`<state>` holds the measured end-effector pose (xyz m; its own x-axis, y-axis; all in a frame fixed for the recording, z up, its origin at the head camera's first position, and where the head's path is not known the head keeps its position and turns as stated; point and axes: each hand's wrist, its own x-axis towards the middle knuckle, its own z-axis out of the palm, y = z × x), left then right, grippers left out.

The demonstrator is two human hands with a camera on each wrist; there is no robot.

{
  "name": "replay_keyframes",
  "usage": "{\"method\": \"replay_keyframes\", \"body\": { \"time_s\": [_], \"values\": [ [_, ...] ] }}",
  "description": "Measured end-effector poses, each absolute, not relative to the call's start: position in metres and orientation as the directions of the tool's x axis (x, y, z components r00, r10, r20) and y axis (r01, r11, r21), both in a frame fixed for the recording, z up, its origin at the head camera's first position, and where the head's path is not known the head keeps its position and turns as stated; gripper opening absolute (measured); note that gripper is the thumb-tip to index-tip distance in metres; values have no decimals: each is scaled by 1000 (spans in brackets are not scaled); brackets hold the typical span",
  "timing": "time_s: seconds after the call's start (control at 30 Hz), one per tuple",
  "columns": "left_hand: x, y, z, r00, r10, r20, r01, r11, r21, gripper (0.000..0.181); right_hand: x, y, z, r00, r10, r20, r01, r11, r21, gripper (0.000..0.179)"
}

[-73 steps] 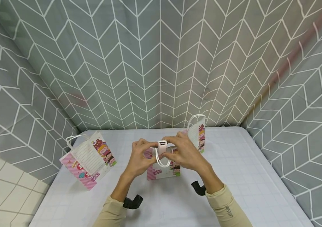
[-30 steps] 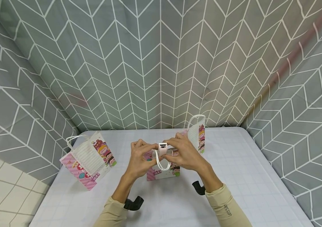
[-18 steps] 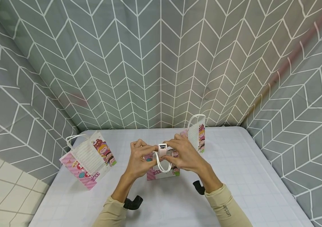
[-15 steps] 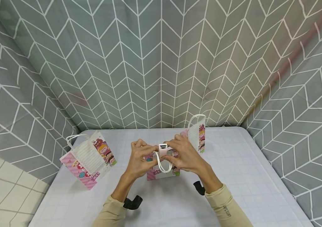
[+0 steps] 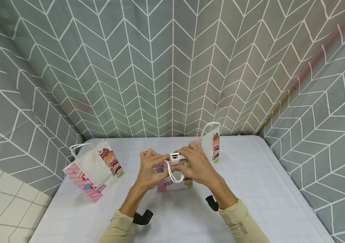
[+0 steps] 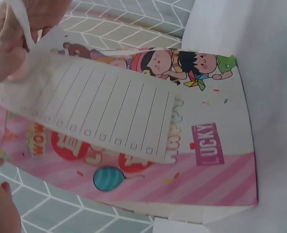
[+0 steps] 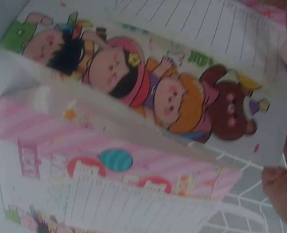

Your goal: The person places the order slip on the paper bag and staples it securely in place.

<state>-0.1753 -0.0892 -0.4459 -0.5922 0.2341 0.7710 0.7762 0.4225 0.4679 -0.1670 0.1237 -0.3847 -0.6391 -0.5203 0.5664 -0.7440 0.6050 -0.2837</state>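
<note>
Both hands meet over the top of a pink-and-white cartoon paper gift bag, which stands upright in the middle of the table. My left hand pinches the bag's top edge near its white loop handle. Between thumb and fingers my right hand grips a small pale pink boxy tool with a dark opening in its end, held at the bag's rim. A lined checklist sheet lies against the bag's face in the left wrist view. Exactly where the tool touches the bag is hidden by fingers.
A matching bag with a sheet on its front stands tilted at the left. Another similar bag stands behind the right hand. White cloth covers the table. Grey patterned curtains rise at the back and sides.
The pink tool and white handle have dipped slightly, then risen a little since half a second ago. Both hands keep nearly the same place and grip. The bags at the sides have stayed put.
</note>
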Motion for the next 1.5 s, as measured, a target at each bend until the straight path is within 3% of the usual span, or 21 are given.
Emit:
{"method": "replay_keyframes", "body": {
  "time_s": [0.27,0.43,0.67,0.97,1.27,1.5],
  "values": [
    [-172,-76,-438,-651,132,747,675,551,491,45,-162,111,-388,-670,-413,617,-662,709,-243,34],
    [-170,-67,-438,-619,37,785,656,575,490,38,-162,106,-392,-646,-386,658,-645,738,-201,30],
    [-170,-65,-439,-586,10,810,661,584,471,36,-165,107,-389,-641,-401,655,-660,724,-203,30],
    [-171,-72,-438,-673,72,736,632,573,522,50,-165,112,-384,-699,-404,591,-638,725,-259,34],
    [-170,-85,-442,-771,119,626,568,573,591,68,-167,117,-384,-696,-433,573,-671,676,-304,43],
    [-172,-91,-448,-789,79,610,535,577,617,57,-170,117,-387,-683,-434,587,-691,643,-329,46]
  ]
}}
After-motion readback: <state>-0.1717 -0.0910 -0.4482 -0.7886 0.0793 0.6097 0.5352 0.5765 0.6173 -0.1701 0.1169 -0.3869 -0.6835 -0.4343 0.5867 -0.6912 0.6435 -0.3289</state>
